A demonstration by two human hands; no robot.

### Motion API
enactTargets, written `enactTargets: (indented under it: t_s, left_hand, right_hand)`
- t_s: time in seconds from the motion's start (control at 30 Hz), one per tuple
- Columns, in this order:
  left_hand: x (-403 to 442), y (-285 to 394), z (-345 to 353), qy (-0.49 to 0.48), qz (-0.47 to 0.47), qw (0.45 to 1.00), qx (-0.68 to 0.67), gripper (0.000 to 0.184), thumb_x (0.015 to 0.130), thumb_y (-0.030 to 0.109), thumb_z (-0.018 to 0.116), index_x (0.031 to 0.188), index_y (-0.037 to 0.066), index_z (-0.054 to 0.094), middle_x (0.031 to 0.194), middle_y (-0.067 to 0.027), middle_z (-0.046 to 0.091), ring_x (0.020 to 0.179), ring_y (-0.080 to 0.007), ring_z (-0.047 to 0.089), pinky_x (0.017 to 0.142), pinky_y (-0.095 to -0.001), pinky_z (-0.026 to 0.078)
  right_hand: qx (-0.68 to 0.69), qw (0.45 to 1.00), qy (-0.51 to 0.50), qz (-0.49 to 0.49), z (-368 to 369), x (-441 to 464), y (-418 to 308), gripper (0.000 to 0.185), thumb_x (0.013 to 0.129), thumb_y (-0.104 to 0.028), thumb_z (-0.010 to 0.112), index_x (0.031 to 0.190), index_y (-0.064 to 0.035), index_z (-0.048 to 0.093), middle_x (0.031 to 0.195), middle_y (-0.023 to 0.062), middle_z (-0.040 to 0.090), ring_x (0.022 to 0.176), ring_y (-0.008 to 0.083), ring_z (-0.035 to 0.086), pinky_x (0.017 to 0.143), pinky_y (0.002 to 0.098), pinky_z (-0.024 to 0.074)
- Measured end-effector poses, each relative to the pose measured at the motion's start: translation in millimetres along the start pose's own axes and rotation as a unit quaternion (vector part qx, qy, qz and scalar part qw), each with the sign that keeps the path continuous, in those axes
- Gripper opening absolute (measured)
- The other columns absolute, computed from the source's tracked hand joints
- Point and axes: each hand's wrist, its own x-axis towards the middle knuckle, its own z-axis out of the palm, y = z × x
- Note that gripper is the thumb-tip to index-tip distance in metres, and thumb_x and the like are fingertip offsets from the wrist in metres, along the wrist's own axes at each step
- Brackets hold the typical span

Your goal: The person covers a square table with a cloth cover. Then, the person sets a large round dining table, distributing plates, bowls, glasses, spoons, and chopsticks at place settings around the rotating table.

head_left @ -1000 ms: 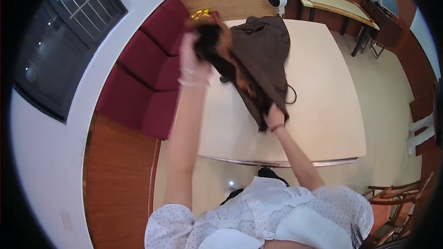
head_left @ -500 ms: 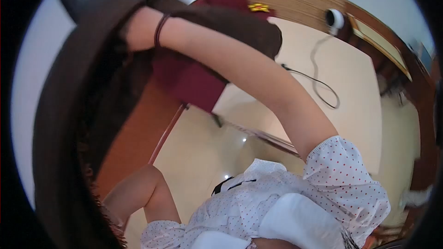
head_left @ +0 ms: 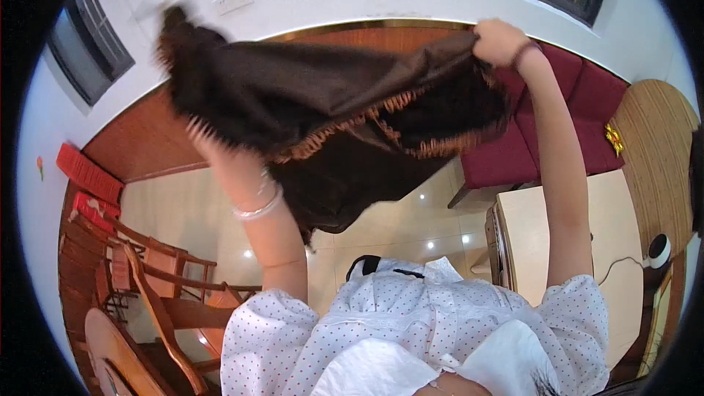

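Note:
A large dark brown cloth [head_left: 293,81] with a fringed, lighter brown edge hangs spread out in the air in front of me. My right hand [head_left: 500,42], raised at the right, is closed around its upper right corner. At the left, my left hand [head_left: 210,141] grips the cloth near its fringed edge; its fingers are partly covered and blurred. The left end of the cloth is bunched and smeared by motion, while a lower fold droops between my arms.
Maroon padded seats [head_left: 502,158] line the wall at right, beside a pale table [head_left: 532,231] and a round wood-grain tabletop [head_left: 653,132]. A white device [head_left: 658,249] with a cable sits there. Wooden chairs [head_left: 165,308] stand at lower left, near red boxes [head_left: 88,176].
The cloth has swung from close on the left to spread out ahead. My right hand has moved to the upper right, and my left hand has risen into sight. The view has turned left.

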Motion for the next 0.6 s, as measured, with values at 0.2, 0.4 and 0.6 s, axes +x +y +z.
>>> enactTargets:
  t_s: [0.2, 0.4, 0.6]
  left_hand:
    - [0.8, -68.3, 30.2, -0.053, -0.126, 0.991, 0.016, 0.029, 0.076, 0.014, 0.058, 0.099, 0.001, 0.048, 0.089, -0.0063, 0.054, 0.079, -0.0142, 0.052, 0.067, -0.0262, 0.043]
    - [-15.9, -85.4, 60.9, -0.156, -0.090, 0.982, 0.060, 0.032, 0.075, 0.012, 0.059, 0.099, -0.005, 0.047, 0.090, -0.0101, 0.055, 0.081, -0.0173, 0.052, 0.073, -0.0264, 0.041]
    - [-30.4, -119.5, 38.5, -0.070, -0.054, 0.983, 0.163, 0.031, 0.075, 0.012, 0.060, 0.096, -0.005, 0.046, 0.089, -0.0135, 0.057, 0.077, -0.0183, 0.055, 0.070, -0.0287, 0.044]
  right_hand:
    - [0.221, 0.944, 0.020, -0.245, 6.8, -43.0, -80.5, 0.052, 0.073, -0.039, 0.055, 0.110, -0.0053, 0.043, 0.088, 0.0183, 0.059, 0.084, 0.0337, 0.056, 0.074, 0.0380, 0.0446]
    - [0.535, 0.825, 0.065, -0.173, -20.6, -42.6, -119.6, 0.036, 0.077, -0.032, 0.051, 0.096, -0.0019, 0.053, 0.092, 0.0141, 0.057, 0.084, 0.0243, 0.055, 0.073, 0.0320, 0.0448]
    - [0.820, 0.565, 0.028, -0.088, 3.8, -49.9, -128.7, 0.054, 0.078, -0.032, 0.055, 0.114, 0.0053, 0.040, 0.103, 0.0084, 0.053, 0.093, 0.0164, 0.051, 0.079, 0.0292, 0.0414]
